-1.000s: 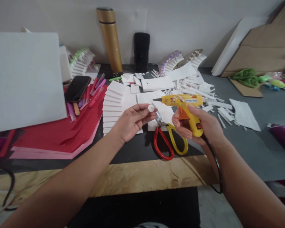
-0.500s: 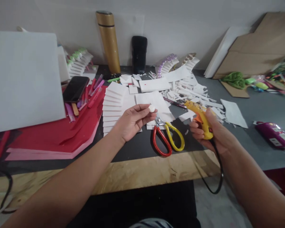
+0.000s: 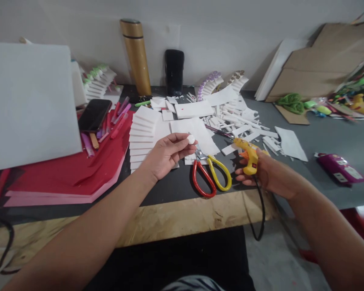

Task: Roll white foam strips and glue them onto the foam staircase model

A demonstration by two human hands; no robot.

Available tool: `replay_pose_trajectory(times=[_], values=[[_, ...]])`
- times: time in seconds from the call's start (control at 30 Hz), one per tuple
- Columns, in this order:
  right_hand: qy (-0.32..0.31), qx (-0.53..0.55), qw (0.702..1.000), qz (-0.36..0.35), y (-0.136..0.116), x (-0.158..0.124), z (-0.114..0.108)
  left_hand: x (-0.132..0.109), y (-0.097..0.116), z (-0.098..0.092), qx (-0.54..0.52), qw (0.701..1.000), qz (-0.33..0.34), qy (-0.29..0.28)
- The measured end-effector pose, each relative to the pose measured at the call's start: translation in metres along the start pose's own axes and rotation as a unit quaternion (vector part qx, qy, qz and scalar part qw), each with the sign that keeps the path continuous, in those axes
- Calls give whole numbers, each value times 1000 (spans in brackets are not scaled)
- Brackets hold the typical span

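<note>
My left hand (image 3: 166,153) pinches a small round white foam piece (image 3: 191,139) between thumb and fingertips, above a stack of white foam strips (image 3: 144,135). My right hand (image 3: 265,171) grips a yellow glue gun (image 3: 248,152) low over the grey table (image 3: 327,141), its nozzle pointing up and left toward white foam scraps (image 3: 245,123). A black cord hangs from the gun over the table edge. Scissors with one red and one yellow handle (image 3: 210,176) lie between my hands.
A large white board (image 3: 30,105) stands at left over red and pink paper sheets (image 3: 66,173), pens and a black phone (image 3: 94,114). A gold flask (image 3: 136,56) and black case (image 3: 174,72) stand at the back wall. Cardboard (image 3: 321,60) leans at right; a purple packet (image 3: 339,169) lies nearby.
My right hand has lowered the glue gun from beside the white piece down and right to near the table. My left hand has kept the piece in about the same place.
</note>
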State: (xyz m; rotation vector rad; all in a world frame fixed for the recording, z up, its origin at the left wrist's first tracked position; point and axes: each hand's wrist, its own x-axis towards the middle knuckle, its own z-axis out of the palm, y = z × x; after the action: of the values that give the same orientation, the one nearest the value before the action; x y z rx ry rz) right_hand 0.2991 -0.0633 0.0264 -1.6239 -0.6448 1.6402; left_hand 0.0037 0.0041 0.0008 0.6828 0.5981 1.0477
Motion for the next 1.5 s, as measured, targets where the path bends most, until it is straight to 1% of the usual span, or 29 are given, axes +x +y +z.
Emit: replay_pose_trajectory(times=[0.03, 0.1, 0.17, 0.2, 0.23, 0.27, 0.33, 0.37, 0.4, 0.43, 0.47, 0.53, 0.57, 0.63, 0.7, 0.77, 0.8, 0.87, 0.93, 1.03, 1.13, 1.23, 1.3, 1.43, 1.5], values=[[15, -38, 999, 2, -1, -2, -2, 0, 0, 0, 1, 1000, 2, -3], [66, -128, 989, -14, -1, -7, -6, -1, 0, -1, 5, 1000, 7, -12], [128, -239, 962, -43, -2, -13, -11, -2, -1, -2, 19, 1000, 14, -21], [157, -305, 937, -62, -3, -16, -12, -2, -2, -2, 32, 999, 20, -25], [188, -375, 904, -87, -5, -19, -11, -3, -2, -2, 50, 998, 30, -31], [213, -444, 862, -119, -6, -23, -9, -3, -1, -1, 72, 996, 43, -38], [276, -550, 760, -209, -11, -32, 2, -4, 2, 2, 122, 989, 75, -47], [287, -572, 724, -256, -14, -36, 10, -6, 6, 4, 148, 984, 88, -47], [283, -574, 707, -302, -17, -39, 21, -7, 12, 8, 174, 979, 102, -43], [269, -565, 699, -347, -20, -41, 34, -10, 20, 11, 204, 972, 111, -35], [239, -560, 698, -377, -23, -41, 48, -13, 29, 14, 244, 962, 117, -35], [180, -565, 690, -416, -27, -39, 78, -25, 50, 18, 318, 935, 155, -25], [153, -579, 676, -430, -27, -37, 94, -33, 60, 18, 354, 919, 175, -13], [85, -600, 648, -461, -26, -31, 123, -53, 76, 13, 419, 882, 212, 32], [10, -605, 629, -488, -19, -25, 148, -76, 81, 2, 479, 843, 231, 80], [-42, -609, 615, -499, -10, -18, 166, -98, 74, -14, 520, 810, 241, 126], [-59, -608, 612, -503, -5, -13, 172, -106, 68, -23, 532, 799, 243, 143], [-74, -601, 609, -513, 4, -3, 179, -119, 54, -39, 558, 785, 222, 153], [-75, -584, 607, -534, 11, 9, 181, -125, 41, -51, 579, 769, 218, 160], [-86, -539, 605, -579, 19, 24, 181, -127, 32, -62, 602, 746, 228, 168], [-104, -506, 594, -616, 25, 32, 180, -126, 31, -65, 632, 718, 240, 165], [-118, -488, 574, -647, 29, 36, 181, -125, 33, -67, 669, 676, 266, 157], [-127, -481, 566, -657, 31, 37, 181, -125, 32, -68, 687, 652, 280, 153], [-124, -487, 565, -654, 34, 40, 180, -125, 30, -70, 714, 614, 301, 148], [-123, -488, 567, -652, 34, 40, 180, -125, 29, -70, 721, 603, 308, 150]])
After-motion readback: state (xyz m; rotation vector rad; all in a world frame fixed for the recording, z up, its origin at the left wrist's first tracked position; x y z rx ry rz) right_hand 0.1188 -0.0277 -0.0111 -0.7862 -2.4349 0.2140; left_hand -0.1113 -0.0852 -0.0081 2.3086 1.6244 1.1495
